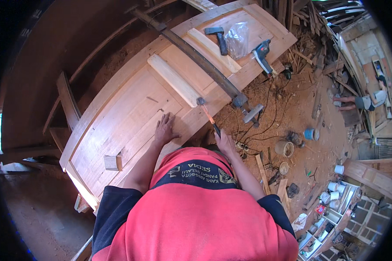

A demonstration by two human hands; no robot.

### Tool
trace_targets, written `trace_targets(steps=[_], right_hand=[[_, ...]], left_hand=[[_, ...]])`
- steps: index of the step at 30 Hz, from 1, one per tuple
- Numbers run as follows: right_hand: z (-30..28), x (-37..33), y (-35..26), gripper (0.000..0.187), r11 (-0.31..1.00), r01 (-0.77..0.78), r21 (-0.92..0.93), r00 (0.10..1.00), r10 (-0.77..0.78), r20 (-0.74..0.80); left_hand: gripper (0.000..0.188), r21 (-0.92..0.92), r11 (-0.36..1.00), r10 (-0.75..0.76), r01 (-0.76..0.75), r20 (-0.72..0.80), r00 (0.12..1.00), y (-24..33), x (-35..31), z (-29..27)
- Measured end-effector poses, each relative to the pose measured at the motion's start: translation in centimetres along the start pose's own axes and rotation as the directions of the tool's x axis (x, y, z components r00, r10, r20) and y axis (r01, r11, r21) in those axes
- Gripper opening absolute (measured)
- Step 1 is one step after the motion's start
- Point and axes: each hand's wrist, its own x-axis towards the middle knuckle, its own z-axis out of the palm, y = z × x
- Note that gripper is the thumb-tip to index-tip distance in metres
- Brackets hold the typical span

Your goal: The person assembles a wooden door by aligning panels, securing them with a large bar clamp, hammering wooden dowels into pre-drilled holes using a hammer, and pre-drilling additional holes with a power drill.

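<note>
A large pale wooden door panel (130, 102) lies in front of me. My left hand (164, 129) rests flat on it near its close edge, fingers spread. My right hand (224, 142) is closed around the black grip of a hammer (210, 118) with an orange shaft. The hammer's head is at the near end of a pale wooden strip (172, 80) lying on the panel; I cannot tell whether they touch. Right of the strip, a long metal bar clamp (200, 61) spans the panel. A small wooden block (113, 163) sits at the panel's left part.
On the panel's far right lie a hatchet (221, 41), a clear plastic bag (237, 41), another wooden strip (215, 51) and a power drill (262, 56). Cables (272, 115), buckets (284, 148) and sawdust cover the floor at right. Another person (372, 100) is farther right.
</note>
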Motion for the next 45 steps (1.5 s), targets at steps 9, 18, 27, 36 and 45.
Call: trace_targets(steps=[9, 18, 27, 36, 45], right_hand=[[0.5, -1.2, 0.2, 0.025, 0.796, 0.531, 0.291, 0.752, -0.284, -0.595], [1.8, -1.5, 1.5, 0.026, 0.861, 0.374, 0.345, 0.857, -0.178, -0.484], [3.1, -0.6, 4.2, 0.036, 0.962, -0.029, 0.272, 0.986, 0.071, -0.147], [0.9, -1.7, 4.3, 0.036, 0.963, -0.008, 0.269, 0.997, 0.028, -0.071], [-3.9, -4.4, 8.0, 0.036, 0.897, -0.043, 0.439, 0.916, 0.211, -0.342]], left_hand=[[0.11, 0.01, 1.0, -0.019, 0.018, 0.035, 0.999, 0.3, -0.2, -0.1], [0.11, 0.01, 1.0, -0.002, 0.001, 0.026, 1.0, 0.1, 0.1, -0.4], [0.109, 0.004, 1.0, -0.003, 0.003, 0.049, 0.999, 0.0, -0.3, -0.4], [0.054, -0.178, 0.984, -0.043, 0.014, -0.159, 0.986, -2.9, 2.3, -1.3], [0.035, -0.521, 0.71, -0.682, 0.474, -0.341, 0.647, -8.8, 9.6, -4.0]])
